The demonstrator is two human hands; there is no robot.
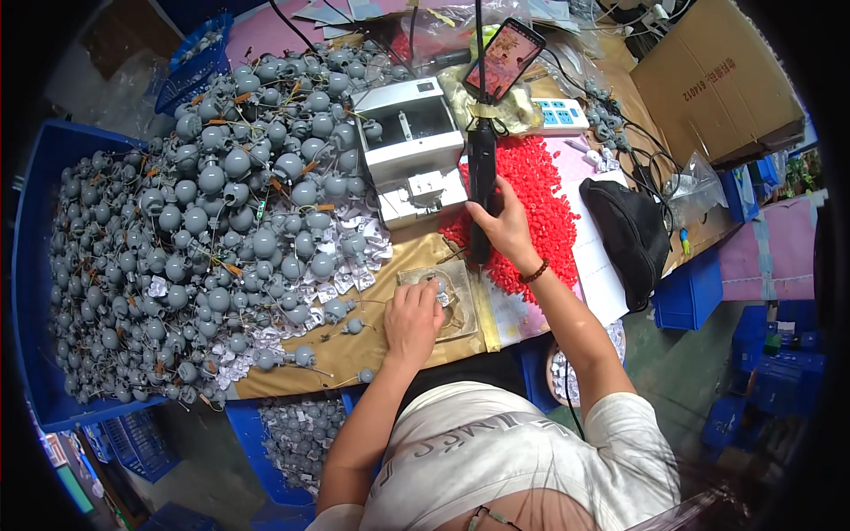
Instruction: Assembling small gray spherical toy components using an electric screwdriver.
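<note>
My right hand (506,228) is wrapped round a black electric screwdriver (482,181) that hangs upright from a cord. Its lower end is over the edge of the red parts pile, right of a square, pale fixture block (459,305). My left hand (413,320) lies on that block, fingers curled together over a small grey part (439,285) at its upper side. The fingers hide most of this part. Behind the block stands a white and grey machine (409,146) with a dark window; it appears to be a screw feeder.
Grey ball-shaped parts with wires (212,221) heap the left side, partly inside a blue bin (35,292). Small red pieces (540,203) lie at right. A phone (506,57), power strip (561,116), black pouch (627,239) and cardboard box (708,80) stand farther off.
</note>
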